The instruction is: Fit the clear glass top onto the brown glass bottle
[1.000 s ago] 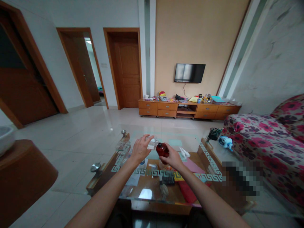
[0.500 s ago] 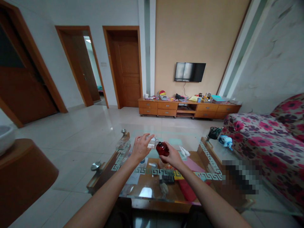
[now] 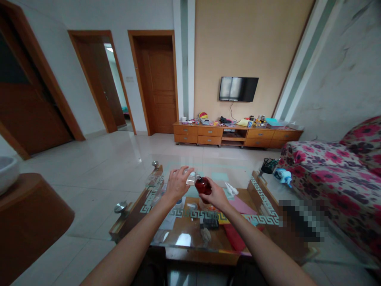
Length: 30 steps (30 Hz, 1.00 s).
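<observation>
Above the glass coffee table (image 3: 184, 246), my left hand (image 3: 177, 183) is closed around a small clear bottle (image 3: 191, 178), which lies tilted with its neck end to the right. My right hand (image 3: 216, 194) grips a dark red-brown bottle (image 3: 203, 186), its narrow mouth leaning up and left. The two bottle mouths are close together; whether they touch is too small to tell. The far side of the clear bottle and the fingertips behind both bottles are partly hidden.
Under the glass lie a black box-like item (image 3: 210, 222), a red item (image 3: 235, 237) and a pink sheet (image 3: 242, 205). A white crumpled tissue (image 3: 231, 189) is beyond my right hand. At right stands a flowered sofa (image 3: 333, 174); at left, a wooden stand (image 3: 32, 210) bears a white basin.
Both hands keep their grip, with the bottles in nearly the same place. The clear bottle has shifted very slightly; the camera view has moved a touch.
</observation>
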Motion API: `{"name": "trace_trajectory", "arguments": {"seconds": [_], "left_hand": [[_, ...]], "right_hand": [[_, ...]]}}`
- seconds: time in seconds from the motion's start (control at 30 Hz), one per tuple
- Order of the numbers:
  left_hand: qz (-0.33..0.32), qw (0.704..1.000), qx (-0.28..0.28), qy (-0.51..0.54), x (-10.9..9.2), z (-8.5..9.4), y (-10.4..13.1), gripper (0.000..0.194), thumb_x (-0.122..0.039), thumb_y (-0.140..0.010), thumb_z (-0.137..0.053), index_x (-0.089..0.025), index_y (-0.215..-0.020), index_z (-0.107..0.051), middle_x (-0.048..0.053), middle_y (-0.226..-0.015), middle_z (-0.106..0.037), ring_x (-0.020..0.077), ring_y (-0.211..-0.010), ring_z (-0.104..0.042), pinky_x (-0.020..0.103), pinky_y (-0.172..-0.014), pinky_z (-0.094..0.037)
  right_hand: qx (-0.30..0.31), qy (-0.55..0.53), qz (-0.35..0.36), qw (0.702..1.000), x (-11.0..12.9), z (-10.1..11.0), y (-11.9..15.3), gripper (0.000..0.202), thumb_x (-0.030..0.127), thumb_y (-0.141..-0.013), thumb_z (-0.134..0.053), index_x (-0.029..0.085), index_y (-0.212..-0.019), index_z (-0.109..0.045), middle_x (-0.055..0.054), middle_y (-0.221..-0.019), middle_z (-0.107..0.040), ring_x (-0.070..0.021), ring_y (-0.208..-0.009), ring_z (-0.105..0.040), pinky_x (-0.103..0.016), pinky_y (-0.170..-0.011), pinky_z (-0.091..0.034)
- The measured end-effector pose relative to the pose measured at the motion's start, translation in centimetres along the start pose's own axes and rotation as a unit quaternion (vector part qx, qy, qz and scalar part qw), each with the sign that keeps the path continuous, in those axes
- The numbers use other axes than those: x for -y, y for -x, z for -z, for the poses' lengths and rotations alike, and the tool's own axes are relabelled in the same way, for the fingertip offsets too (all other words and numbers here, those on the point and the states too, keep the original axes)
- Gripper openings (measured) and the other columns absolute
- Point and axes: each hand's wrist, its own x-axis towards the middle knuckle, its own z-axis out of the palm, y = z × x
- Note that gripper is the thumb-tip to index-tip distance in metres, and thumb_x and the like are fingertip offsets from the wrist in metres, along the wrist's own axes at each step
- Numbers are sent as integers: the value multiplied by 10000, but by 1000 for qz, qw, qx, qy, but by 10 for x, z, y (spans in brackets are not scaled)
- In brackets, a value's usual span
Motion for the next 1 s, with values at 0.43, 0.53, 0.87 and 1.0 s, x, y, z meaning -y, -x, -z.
{"name": "trace_trajectory", "arguments": {"seconds": [0.43, 0.53, 0.87, 1.0], "left_hand": [[2, 1000, 0, -2, 0, 0, 1, 819, -28, -750, -719, -356, -1479, -542, 70, -1506, -578, 290, -1380, -553, 485, -1165, -414], [2, 1000, -1, -1, 0, 1, 1, 825, -29, -750, -728, -357, -1483, -539, 71, -1512, -575, 294, -1375, -557, 489, -1166, -411], [-5, 1000, -1, 0, 2, -2, 2, 820, -18, -753, -708, -348, -1483, -537, 69, -1515, -572, 282, -1387, -545, 486, -1185, -393], [-3, 1000, 1, -1, 1, -1, 2, 834, -25, -753, -718, -362, -1491, -525, 62, -1535, -557, 287, -1374, -554, 491, -1196, -382]], "right_hand": [[-2, 11, 1, 1000, -1, -1, 1, 855, 392, -726, -874, 303, -1499, -517, -79, -1385, -694, -335, -1190, -703, -496, -1043, -542], [-2, 5, 1, 1000, -2, -1, 1, 855, 391, -726, -870, 307, -1500, -516, -74, -1375, -698, -332, -1175, -706, -493, -1032, -549], [2, 7, 0, 1000, 0, 0, 1, 839, 342, -723, -857, 309, -1493, -525, -61, -1376, -700, -321, -1173, -704, -472, -1028, -549], [5, -5, 6, 1000, 1, 1, 1, 825, 321, -728, -848, 311, -1489, -529, -55, -1353, -710, -308, -1168, -706, -462, -1028, -549]]}}
